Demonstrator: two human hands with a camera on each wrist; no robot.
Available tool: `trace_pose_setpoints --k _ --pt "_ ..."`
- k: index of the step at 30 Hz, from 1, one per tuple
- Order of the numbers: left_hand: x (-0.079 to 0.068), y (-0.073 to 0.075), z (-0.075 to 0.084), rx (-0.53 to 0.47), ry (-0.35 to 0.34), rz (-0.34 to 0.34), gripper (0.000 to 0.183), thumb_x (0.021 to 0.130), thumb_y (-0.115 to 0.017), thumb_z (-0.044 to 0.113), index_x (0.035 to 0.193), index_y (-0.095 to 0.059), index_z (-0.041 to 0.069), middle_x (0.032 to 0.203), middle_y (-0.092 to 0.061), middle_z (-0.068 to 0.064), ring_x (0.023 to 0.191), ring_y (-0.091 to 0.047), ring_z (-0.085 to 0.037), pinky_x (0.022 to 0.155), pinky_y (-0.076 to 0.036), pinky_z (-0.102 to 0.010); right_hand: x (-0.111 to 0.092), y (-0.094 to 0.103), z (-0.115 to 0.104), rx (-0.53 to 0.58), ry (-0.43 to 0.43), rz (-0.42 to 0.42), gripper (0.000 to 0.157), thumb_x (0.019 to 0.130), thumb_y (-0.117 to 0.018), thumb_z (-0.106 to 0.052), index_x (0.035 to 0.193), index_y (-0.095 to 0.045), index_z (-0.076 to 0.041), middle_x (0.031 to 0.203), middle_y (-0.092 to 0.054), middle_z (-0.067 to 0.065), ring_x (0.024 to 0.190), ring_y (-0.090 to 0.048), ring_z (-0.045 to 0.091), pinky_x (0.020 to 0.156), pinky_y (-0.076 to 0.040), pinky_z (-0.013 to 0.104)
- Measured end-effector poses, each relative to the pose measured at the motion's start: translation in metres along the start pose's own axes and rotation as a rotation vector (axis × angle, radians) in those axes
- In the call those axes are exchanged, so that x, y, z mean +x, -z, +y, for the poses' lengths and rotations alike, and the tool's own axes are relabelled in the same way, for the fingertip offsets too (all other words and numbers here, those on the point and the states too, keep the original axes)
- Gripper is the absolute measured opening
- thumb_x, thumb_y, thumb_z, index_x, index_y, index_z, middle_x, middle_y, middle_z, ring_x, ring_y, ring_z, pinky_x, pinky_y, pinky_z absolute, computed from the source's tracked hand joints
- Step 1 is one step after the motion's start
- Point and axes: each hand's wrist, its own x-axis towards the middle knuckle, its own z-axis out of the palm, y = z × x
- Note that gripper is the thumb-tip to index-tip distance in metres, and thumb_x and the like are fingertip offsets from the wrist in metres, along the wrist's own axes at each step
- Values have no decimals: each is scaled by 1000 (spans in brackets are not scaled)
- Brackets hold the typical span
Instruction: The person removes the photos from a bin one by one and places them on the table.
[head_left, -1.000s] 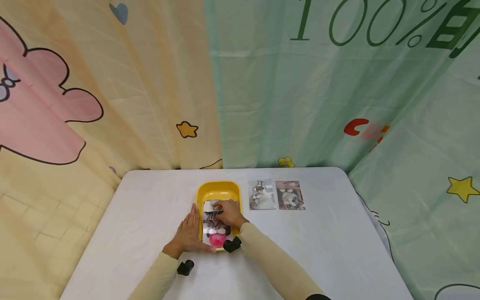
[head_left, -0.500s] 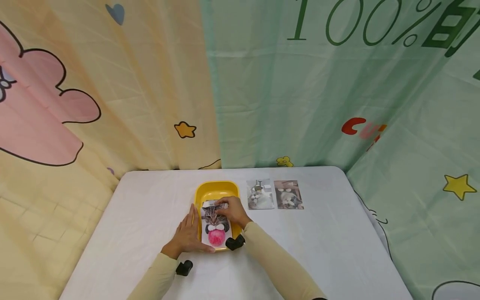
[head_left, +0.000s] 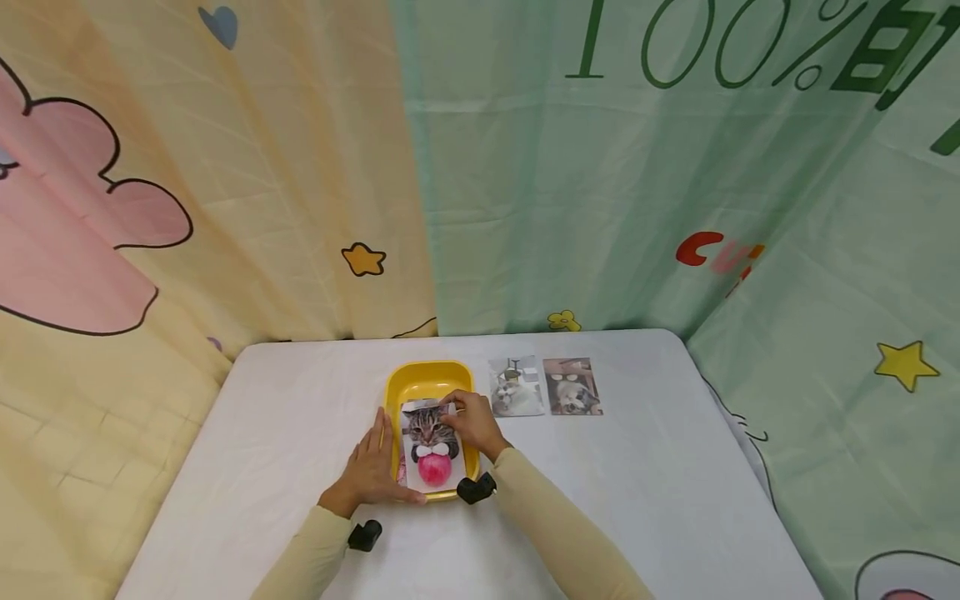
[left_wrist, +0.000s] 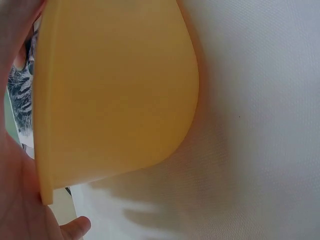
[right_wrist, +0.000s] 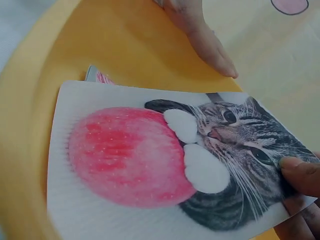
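Pinching the card (head_left: pixel 433 468) in head view: right hand (head_left: pixel 477 425), over tray (head_left: pixel 429 375). Left hand (head_left: pixel 369 468), straight-fingered, braces tray's left side. Two photos (head_left: pixel 516 387) right of tray. Left wrist: palm touching tray rim. Right wrist: thumb on card's cat face; pink-edged piece (right_wrist: pixel 103 78) behind card, in tray.

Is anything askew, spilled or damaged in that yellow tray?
Only this: a corner of a pink-patterned piece pokes out from under the cat card in the right hand, not lined up with it. No spill or damage shows in the yellow tray.
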Motion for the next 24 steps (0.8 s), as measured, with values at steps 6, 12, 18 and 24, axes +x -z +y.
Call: trace_pose_setpoints --k 6,12,18,24 --pt "-1 3 0 -18 -7 -10 153 50 -84 67 149 4 -9 159 12 -21 140 -13 -50 111 -14 -63 -4 7 4 65 -7 56 17 89 -68 -6 105 -73 -3 106 -68 13 92 -67 25 76 -57 33" --pt "-1 2 0 -25 -20 -10 153 50 -84 67 149 3 -11 158 11 -22 139 -14 -50 111 -15 -64 -4 17 10 152 -46 62 19 91 -66 -7 108 -70 -1 108 -67 19 81 -70 23 70 -58 31" --pt "0 0 0 -25 -34 14 153 48 -85 66 149 0 -11 158 7 -23 138 -16 -50 110 -16 -65 -4 27 20 261 -64 166 18 85 -72 -4 102 -71 2 74 -64 11 63 -67 18 61 -57 28" --pt "-2 1 0 -34 -17 10 155 46 -85 68 150 2 -9 159 9 -22 139 -15 -49 110 -15 -65 2 41 33 251 -101 232 16 85 -72 -4 101 -74 -2 75 -60 5 63 -61 9 61 -57 28"
